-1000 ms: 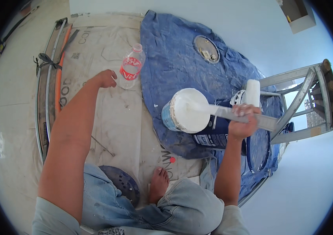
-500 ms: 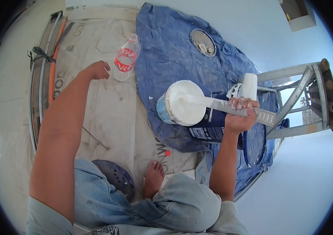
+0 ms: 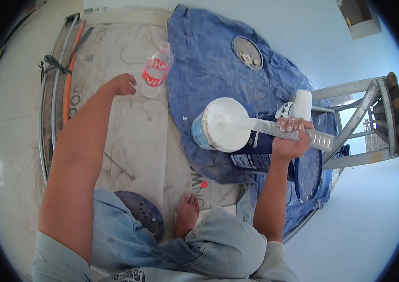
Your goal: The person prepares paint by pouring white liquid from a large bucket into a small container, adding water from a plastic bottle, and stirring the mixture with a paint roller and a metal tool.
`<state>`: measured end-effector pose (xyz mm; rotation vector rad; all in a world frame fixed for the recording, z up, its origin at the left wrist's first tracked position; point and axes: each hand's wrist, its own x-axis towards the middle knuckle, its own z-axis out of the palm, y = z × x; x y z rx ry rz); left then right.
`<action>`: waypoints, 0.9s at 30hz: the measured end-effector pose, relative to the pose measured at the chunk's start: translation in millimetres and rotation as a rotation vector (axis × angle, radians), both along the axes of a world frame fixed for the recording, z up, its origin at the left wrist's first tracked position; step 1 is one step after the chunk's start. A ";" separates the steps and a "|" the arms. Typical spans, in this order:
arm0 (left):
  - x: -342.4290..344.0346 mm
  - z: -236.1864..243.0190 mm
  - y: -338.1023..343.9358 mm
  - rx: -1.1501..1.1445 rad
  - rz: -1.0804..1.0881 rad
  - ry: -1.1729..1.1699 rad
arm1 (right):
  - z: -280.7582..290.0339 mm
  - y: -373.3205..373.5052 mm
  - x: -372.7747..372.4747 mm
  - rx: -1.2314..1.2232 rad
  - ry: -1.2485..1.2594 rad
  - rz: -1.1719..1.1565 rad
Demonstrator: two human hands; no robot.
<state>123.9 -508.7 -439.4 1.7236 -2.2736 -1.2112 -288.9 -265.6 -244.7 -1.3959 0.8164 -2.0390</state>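
Observation:
My right hand (image 3: pixel 293 141) is closed around a flat grey slotted strip (image 3: pixel 320 140). The strip's far half is coated white and dips into thick white paint (image 3: pixel 227 134) inside a small bucket (image 3: pixel 201 131). Over on the left, my left hand (image 3: pixel 123 84) hangs with nothing seen in it, its fingers loosely bent and a gap showing by the thumb. Just right of that hand, apart from it, a clear plastic bottle (image 3: pixel 156 73) with a red label stands on the floor covering.
Beside the small bucket are a large dark blue pail (image 3: pixel 265 155) and a white roller (image 3: pixel 301 104). A blue tarp (image 3: pixel 199 56) carries a round lid (image 3: pixel 247 52). An aluminium ladder (image 3: pixel 350 89) stands at right. Poles (image 3: pixel 58 84) lie along the left; a dark stool (image 3: pixel 145 211) is near my leg.
The whole view has shifted slightly, so everything sits a little farther right. My right hand still grips the strip in the paint; the left hand stays beside the bottle.

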 end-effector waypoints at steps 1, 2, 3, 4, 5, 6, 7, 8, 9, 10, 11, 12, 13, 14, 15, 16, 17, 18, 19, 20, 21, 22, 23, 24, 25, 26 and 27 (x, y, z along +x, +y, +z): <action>-2.8 -0.9 2.9 -0.004 -0.001 0.002 | 0.3 -2.6 -10.5 -0.031 -0.023 -0.008; -9.4 -4.3 9.4 -0.043 -0.031 -0.019 | -11.4 1.3 -4.1 0.010 0.170 -0.146; -10.7 -7.4 13.2 -0.084 -0.056 -0.042 | -17.3 3.6 6.7 0.002 0.169 -0.142; -9.3 -7.9 12.5 -0.007 -0.028 -0.040 | -21.4 5.3 16.9 0.065 0.188 -0.070; -1.8 -4.6 8.8 -0.004 -0.020 -0.047 | -23.2 7.0 24.2 0.137 0.201 0.007; 0.3 -0.4 5.7 -0.001 -0.021 -0.048 | -13.4 2.6 21.1 0.029 -0.045 0.027; 0.7 2.0 5.9 0.001 -0.022 -0.049 | -9.9 6.6 10.7 0.045 -0.045 0.020; -1.7 4.7 -0.6 0.022 -0.016 -0.052 | -5.2 1.3 0.7 0.011 0.011 -0.040; -5.1 2.0 -0.5 0.014 -0.016 -0.047 | -3.4 -2.3 -5.0 -0.024 0.067 -0.101; -10.9 -4.0 4.8 -0.034 -0.041 -0.052 | -17.3 2.5 1.8 0.002 0.281 -0.240; -13.3 -6.4 12.0 -0.078 -0.061 -0.060 | -28.2 8.3 14.1 0.101 0.320 -0.174; -14.0 -6.3 15.2 -0.012 -0.037 -0.051 | -24.3 10.7 14.9 0.095 0.206 -0.108; -15.0 -1.7 8.2 -0.019 -0.036 -0.046 | -16.9 11.3 14.2 0.090 0.094 -0.043; -12.5 3.2 8.7 -0.018 -0.018 -0.042 | 2.8 12.6 9.6 0.040 0.044 0.059; -14.5 6.6 9.1 -0.021 -0.007 -0.032 | 30.3 13.9 -0.4 -0.014 -0.002 0.155; -12.6 5.0 10.6 -0.020 -0.011 -0.031 | 54.4 16.6 0.0 -0.019 0.069 0.138; -7.8 1.3 10.4 -0.012 -0.011 -0.025 | 78.7 17.9 3.3 -0.029 0.140 0.120; -0.4 -3.8 10.3 -0.002 -0.008 -0.024 | 98.2 16.5 7.1 -0.038 0.170 0.116; -14.5 -4.0 9.3 -0.016 -0.038 -0.031 | 118.1 29.0 -5.9 -0.055 0.195 0.082; -8.6 -10.3 9.4 0.009 0.002 -0.006 | 140.4 31.3 -3.5 -0.041 0.168 0.076; -3.7 -15.1 8.4 0.032 0.044 0.022 | 162.6 31.2 -1.7 -0.029 0.144 0.072; -1.9 -17.4 9.4 0.029 0.037 0.023 | 184.0 31.0 -3.7 -0.015 0.166 0.076; 1.5 -19.0 11.7 0.056 0.060 0.035 | 203.0 29.6 -7.6 0.000 0.183 0.082; -13.5 -18.6 5.2 0.074 0.053 0.084 | 235.9 38.8 -6.6 -0.002 0.277 0.050; -13.4 -26.2 -1.1 0.067 0.043 0.086 | 255.6 40.2 -10.3 0.001 0.339 0.040; -7.5 -40.3 -7.1 0.047 0.005 0.125 | 271.2 39.7 -14.5 -0.003 0.334 0.036; 0.5 -55.5 -11.7 0.030 -0.030 0.158 | 284.5 38.9 -19.8 0.003 0.317 0.030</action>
